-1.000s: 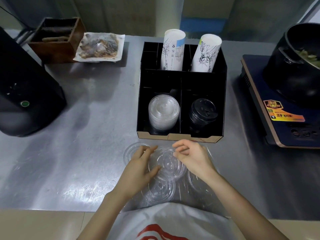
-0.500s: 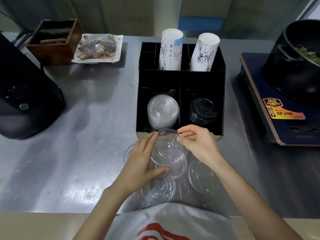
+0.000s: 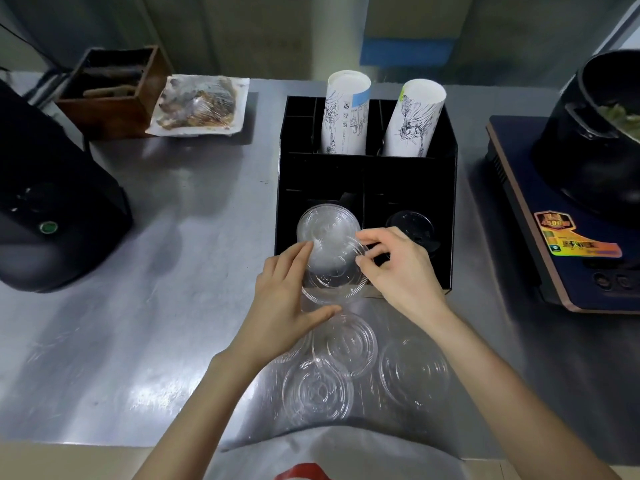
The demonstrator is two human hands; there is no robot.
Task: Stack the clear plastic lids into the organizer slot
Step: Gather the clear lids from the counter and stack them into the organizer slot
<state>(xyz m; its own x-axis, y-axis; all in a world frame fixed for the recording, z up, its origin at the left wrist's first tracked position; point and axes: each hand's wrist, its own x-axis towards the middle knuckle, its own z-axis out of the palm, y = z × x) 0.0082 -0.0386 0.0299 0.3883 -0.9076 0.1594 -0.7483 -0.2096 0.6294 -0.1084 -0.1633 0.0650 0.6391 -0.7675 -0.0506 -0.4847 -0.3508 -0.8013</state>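
A clear plastic lid [image 3: 334, 271] is held tilted between both hands at the front edge of the black organizer [image 3: 450, 216]. My left hand [image 3: 284, 306] grips its left rim and my right hand [image 3: 401, 271] pinches its right rim. Just behind it, a stack of clear lids [image 3: 327, 225] leans in the organizer's front left slot. Three more clear lids lie flat on the steel counter near me: one in the middle [image 3: 346, 344], one closer [image 3: 317, 393] and one to the right [image 3: 414, 372]. Another lid is partly hidden under my left hand.
Black lids [image 3: 410, 225] fill the front right slot; two paper cup stacks [image 3: 346, 116] stand in the back slots. An induction cooker [image 3: 554, 244] with a black pot [image 3: 595, 140] is right. A black machine [image 3: 52, 202], a wooden box [image 3: 110, 88] and wrapped food tray [image 3: 199, 105] are left.
Both hands lifted one clear lid off the pile on the counter and carried it forward and up to the organizer's front left slot.
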